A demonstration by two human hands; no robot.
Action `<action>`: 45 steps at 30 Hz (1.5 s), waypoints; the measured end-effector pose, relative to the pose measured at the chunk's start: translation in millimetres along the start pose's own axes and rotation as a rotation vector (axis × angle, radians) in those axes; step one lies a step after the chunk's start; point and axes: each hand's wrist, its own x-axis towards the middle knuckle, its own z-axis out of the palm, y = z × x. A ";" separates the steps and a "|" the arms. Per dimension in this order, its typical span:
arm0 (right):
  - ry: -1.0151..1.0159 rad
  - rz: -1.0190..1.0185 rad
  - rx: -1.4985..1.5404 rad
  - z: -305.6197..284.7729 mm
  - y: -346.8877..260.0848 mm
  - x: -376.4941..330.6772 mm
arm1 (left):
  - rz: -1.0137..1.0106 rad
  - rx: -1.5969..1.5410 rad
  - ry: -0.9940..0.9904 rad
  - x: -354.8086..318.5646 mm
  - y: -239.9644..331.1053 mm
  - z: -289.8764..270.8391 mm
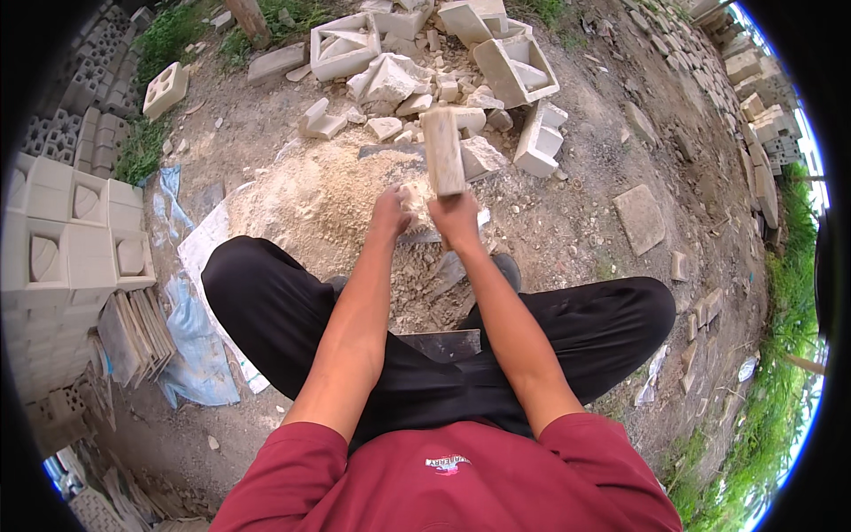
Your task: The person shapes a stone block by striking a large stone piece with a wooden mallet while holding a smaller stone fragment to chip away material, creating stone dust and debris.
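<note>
My right hand is closed round the lower end of a thick wooden block, which stands up from the fist like a mallet; any handle is hidden. Just to its left my left hand has its fingers curled at a pale, crumbly chunk; the fingertips are partly hidden. Under the hands, the edge of a grey slab shows amid crumbs. Left of my hands rises a heap of pale crushed grit, spread partly over a white sheet.
Broken hollow blocks and rubble lie beyond my hands. At left stand stacked pale blocks, leaning boards and blue plastic sheeting. A flat slab lies on the right. My knees flank the work spot.
</note>
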 end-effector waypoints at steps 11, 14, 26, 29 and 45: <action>0.045 -0.151 0.050 -14.4 -9.7 18.0 | -0.043 -0.124 -0.033 4.3 -12.2 5.0; 0.068 -0.118 -0.001 3.0 9.2 5.4 | -0.026 -0.058 -0.024 3.3 3.3 -0.6; 0.090 -0.186 0.028 5.2 -5.3 4.7 | -0.071 -0.150 -0.055 0.5 11.3 -11.9; -0.144 0.035 -0.169 12.5 10.3 -13.7 | -0.004 -0.008 0.009 -2.9 4.8 -4.3; -0.069 -0.032 -0.109 15.2 41.7 -4.3 | -0.029 0.043 -0.013 0.4 9.8 -1.3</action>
